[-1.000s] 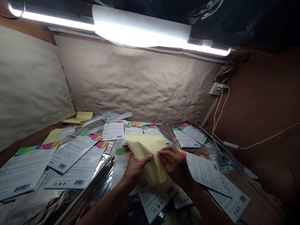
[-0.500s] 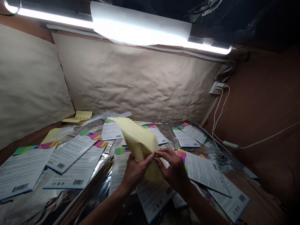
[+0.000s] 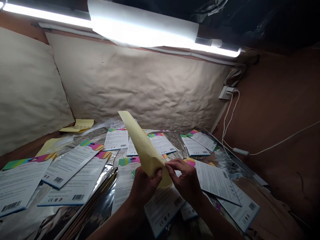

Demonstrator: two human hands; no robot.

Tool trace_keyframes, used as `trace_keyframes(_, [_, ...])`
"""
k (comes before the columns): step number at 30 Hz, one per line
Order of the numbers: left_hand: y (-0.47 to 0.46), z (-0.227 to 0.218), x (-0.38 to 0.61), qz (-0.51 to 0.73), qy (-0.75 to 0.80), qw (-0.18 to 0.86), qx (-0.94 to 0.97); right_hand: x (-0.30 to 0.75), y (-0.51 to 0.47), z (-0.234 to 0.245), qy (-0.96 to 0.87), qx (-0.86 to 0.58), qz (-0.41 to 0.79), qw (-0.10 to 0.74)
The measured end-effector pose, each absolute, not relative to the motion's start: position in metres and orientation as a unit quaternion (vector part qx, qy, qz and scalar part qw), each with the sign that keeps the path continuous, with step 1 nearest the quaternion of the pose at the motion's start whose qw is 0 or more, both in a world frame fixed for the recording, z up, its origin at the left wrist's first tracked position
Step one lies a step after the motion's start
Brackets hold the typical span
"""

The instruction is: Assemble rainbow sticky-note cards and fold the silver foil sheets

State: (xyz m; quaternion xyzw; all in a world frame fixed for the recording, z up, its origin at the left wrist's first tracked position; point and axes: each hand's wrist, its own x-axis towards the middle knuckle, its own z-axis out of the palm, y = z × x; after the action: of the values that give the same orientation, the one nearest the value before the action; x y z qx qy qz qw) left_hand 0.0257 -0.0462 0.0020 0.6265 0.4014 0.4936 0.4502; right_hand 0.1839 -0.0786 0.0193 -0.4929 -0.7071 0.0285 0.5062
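Yellow sheet: pale, thin, smooth-faced, slight dull sheen. Held in the air above the middle card, the white printed one beneath the hands. Seen nearly edge-on, so it shows as a long, narrow strip, curved lengthwise, its upper end leaning away and to the left of the middle card. Top corner tapers. Dents and shading gather at the grip; below that, a broader flap hangs over the far end of the middle card.

Left hand, above and left of the middle card: thumb pressed on the sheet, fingers curled behind, grasping it. Right hand, above and right of the same card: thumb and forefinger tips pinching the sheet's right edge, other fingers bent in.

Overlapping cards with rainbow-coloured tops lie left of the middle card, more cards to its right. Far beyond it, to the left, a folded yellow paper. Shiny film spreads around.
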Motion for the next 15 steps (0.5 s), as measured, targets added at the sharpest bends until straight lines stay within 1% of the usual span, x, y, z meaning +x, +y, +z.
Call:
trace_keyframes(4, [-0.044, 0.005, 0.024, 0.498, 0.421, 0.467, 0.597, 0.197, -0.079, 0.031, -0.696, -0.505, 0.01, 0.51])
trace_keyframes(8, [-0.037, 0.01, 0.02, 0.498, 0.463, 0.474, 0.56, 0.244, -0.087, 0.044, -0.672, -0.55, -0.057, 0.493])
trace_keyframes(11, [-0.032, 0.013, 0.016, 0.505, 0.471, 0.508, 0.514, 0.288, -0.094, 0.034, -0.68, -0.587, -0.089, 0.431])
trace_keyframes(15, [-0.03, 0.014, 0.014, 0.509, 0.479, 0.525, 0.485, 0.327, -0.097, 0.0, -0.703, -0.621, -0.087, 0.335])
